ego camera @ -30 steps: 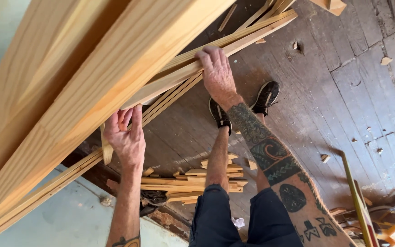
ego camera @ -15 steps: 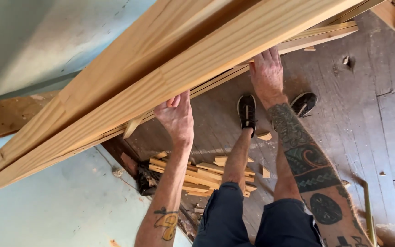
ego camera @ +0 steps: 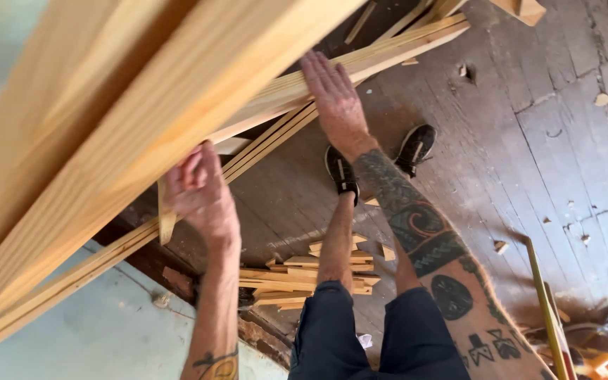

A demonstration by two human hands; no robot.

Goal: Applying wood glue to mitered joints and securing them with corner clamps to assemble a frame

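Wooden planks (ego camera: 177, 105): left hand (ego camera: 202, 186) clasping their underside; right hand (ego camera: 336, 98) pressed flat, fingers extended, farther along them.

Long pale wood boards (ego camera: 142, 134) run diagonally from lower left to upper right, close overhead of my view, grain lines visible, clean sawn faces. Thick ones sit nearest the camera; thinner strips (ego camera: 388, 53) lie stacked under them, ends fanning out toward the upper right. My left hand (ego camera: 202, 193) grips the lower edge of the big board, fingers curled around it. My right hand (ego camera: 336, 102) lies flat, palm down, on the thin strips.
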